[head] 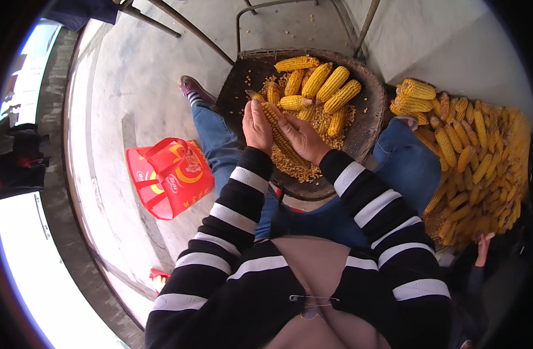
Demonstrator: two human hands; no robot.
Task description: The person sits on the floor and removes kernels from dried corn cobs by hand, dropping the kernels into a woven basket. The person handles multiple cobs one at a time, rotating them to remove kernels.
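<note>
Both my hands hold one ear of dried corn [281,136] above a dark woven basket [364,126]. My left hand [257,126] grips its upper left side, with the fingers round its tip. On the ear's right side lies my right hand [305,138], its thumb pressed along the kernels. The ear slants, its lower end toward the basket's near side. Loose corn kernels [295,169] lie in the basket under the hands. Beyond them rest several whole yellow ears [333,84].
A big heap of corn ears [476,148] lies at the right along the wall. A red bag [172,179] stands on the floor at the left. Metal legs [238,30] stand behind the basket. Another person's hand [483,248] shows near the heap's lower edge.
</note>
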